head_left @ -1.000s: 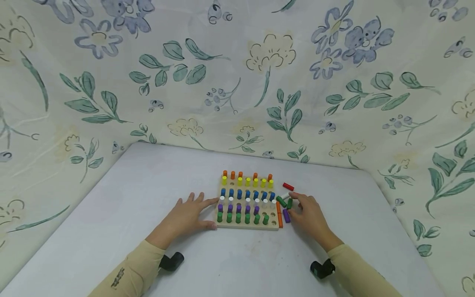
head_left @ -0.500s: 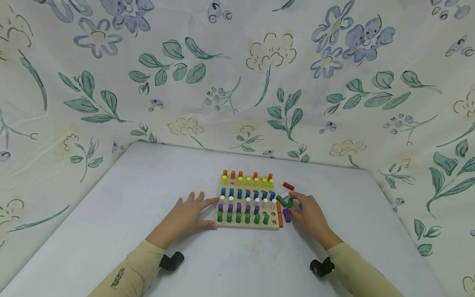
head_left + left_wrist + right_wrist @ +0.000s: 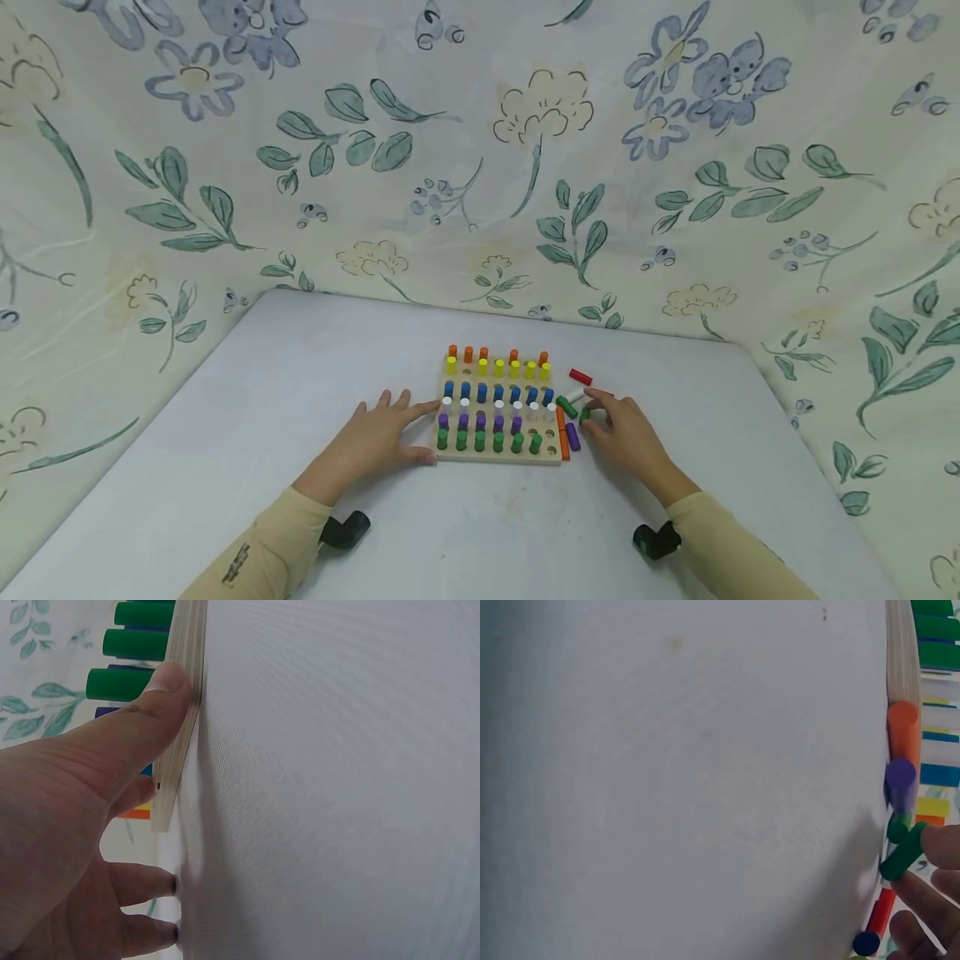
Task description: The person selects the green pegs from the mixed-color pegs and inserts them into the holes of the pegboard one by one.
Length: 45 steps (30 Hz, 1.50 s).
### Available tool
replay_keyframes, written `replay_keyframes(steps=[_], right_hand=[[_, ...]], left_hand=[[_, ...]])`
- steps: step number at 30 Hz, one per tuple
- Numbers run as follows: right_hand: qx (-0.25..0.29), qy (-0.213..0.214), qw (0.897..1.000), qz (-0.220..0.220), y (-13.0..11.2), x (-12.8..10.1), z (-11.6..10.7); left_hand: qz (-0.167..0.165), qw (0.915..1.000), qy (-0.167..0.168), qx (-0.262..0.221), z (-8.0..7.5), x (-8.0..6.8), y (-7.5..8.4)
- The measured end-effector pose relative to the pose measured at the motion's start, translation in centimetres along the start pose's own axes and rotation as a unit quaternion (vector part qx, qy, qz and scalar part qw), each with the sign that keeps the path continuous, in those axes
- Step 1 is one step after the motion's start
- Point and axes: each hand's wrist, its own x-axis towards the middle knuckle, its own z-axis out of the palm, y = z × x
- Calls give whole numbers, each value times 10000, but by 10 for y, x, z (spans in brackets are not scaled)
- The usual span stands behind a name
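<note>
My left hand lies at the left side of a wooden pegboard. Its thumb presses on the board's edge by the green row, the forefinger touches farther up that side, and the other fingers spread on the table. Right of the board, my right hand pinches a green peg between thumb and fingertip; the peg is tilted. Around that hand lie another green peg, a white peg, a purple peg and orange pegs along the board's right edge.
Rows of orange, yellow, blue, white, purple and green pegs stand in the board, with some holes bare. A red peg lies beyond the right hand. A dark blue peg end shows in the right wrist view. Floral cloth hangs behind the white table.
My right hand has shifted slightly, and the green peg at its fingertips has changed its tilt. The loose purple peg has moved a little left. My left hand keeps its place on the board.
</note>
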Motion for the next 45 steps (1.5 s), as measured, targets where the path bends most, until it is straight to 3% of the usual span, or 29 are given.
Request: replay_keyframes(steps=[15, 45], right_hand=[[483, 36, 9988, 22, 6, -5, 1], [540, 281, 9981, -94, 9, -9, 1]], left_hand=[[3, 10000, 35, 22, 0, 0, -1], [32, 10000, 29, 24, 0, 0, 0]])
